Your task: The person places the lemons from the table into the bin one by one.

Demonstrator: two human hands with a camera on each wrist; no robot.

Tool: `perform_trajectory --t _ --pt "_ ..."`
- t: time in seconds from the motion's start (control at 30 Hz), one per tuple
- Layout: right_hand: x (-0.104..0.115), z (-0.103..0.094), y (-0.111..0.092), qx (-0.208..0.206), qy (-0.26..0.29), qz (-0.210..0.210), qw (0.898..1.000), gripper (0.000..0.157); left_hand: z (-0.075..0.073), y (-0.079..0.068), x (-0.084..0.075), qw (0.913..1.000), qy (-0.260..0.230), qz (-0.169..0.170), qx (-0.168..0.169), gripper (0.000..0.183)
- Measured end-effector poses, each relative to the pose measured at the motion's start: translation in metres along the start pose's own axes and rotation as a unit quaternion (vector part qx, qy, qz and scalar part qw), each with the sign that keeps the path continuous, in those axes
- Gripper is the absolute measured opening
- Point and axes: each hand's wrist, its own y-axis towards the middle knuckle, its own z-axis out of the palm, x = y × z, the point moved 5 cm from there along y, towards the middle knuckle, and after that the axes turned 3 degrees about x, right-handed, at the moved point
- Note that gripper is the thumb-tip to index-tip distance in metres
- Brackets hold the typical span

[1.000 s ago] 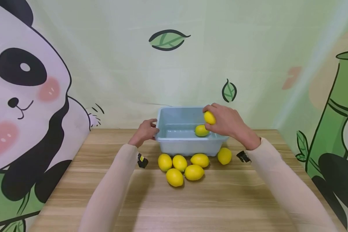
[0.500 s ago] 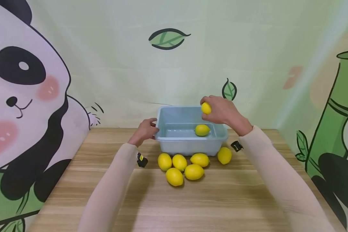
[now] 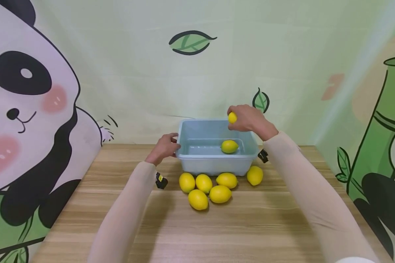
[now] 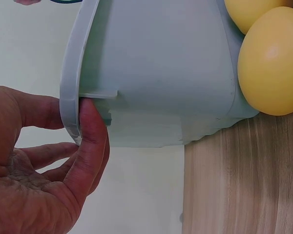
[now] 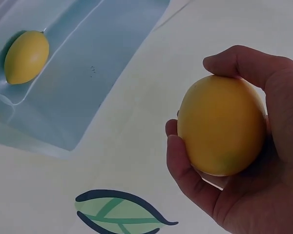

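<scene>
A light blue plastic basin [image 3: 217, 166] stands at the back of the table, with one lemon [image 3: 229, 146] lying inside on the right. My left hand [image 3: 164, 149] grips the basin's left rim; in the left wrist view the thumb and fingers pinch the rim [image 4: 71, 73] from both sides. Above the basin's back right corner, my right hand [image 3: 248, 118] holds a second lemon [image 5: 222, 126] between thumb and curled fingers. That lemon is apart from the basin. Several lemons [image 3: 220, 194] lie on the table in front of the basin, one lemon [image 3: 255, 176] near its front right corner.
The wood-grain table [image 3: 243, 233] reaches back to a printed cloth backdrop [image 3: 135, 73] with a panda and leaves. The backdrop rises close behind the basin. A small black device [image 3: 161, 181] sits at the left wrist, another black device [image 3: 263, 156] at the right wrist.
My right hand has risen and moved left and back with its lemon, uncovering the basin's right side and the lemon inside. My left hand stays on the rim.
</scene>
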Motion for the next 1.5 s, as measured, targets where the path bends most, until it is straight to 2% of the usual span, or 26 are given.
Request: perform_trajectory --t 0.53,0.87,1.07,1.3,1.5 --pt "-0.01 0.013 0.024 0.086 0.007 0.036 0.996 0.049 -0.002 0.001 -0.005 1.0 0.006 0.002 0.003 0.064" --pt "-0.02 0.025 0.033 0.139 0.064 0.086 0.984 0.05 -0.004 -0.001 -0.008 1.0 0.0 0.004 -0.002 0.064" --pt "-0.023 0.038 0.037 0.181 0.07 0.105 0.975 0.052 -0.003 -0.001 -0.006 1.0 0.006 -0.004 0.0 0.065" --pt "-0.024 0.048 0.039 0.202 0.072 0.119 0.969 0.054 -0.002 -0.002 -0.002 1.0 -0.001 -0.005 0.003 0.065" --pt "-0.023 0.05 0.04 0.207 0.053 0.111 0.971 0.047 -0.001 -0.003 -0.001 1.0 -0.003 0.0 0.003 0.064"
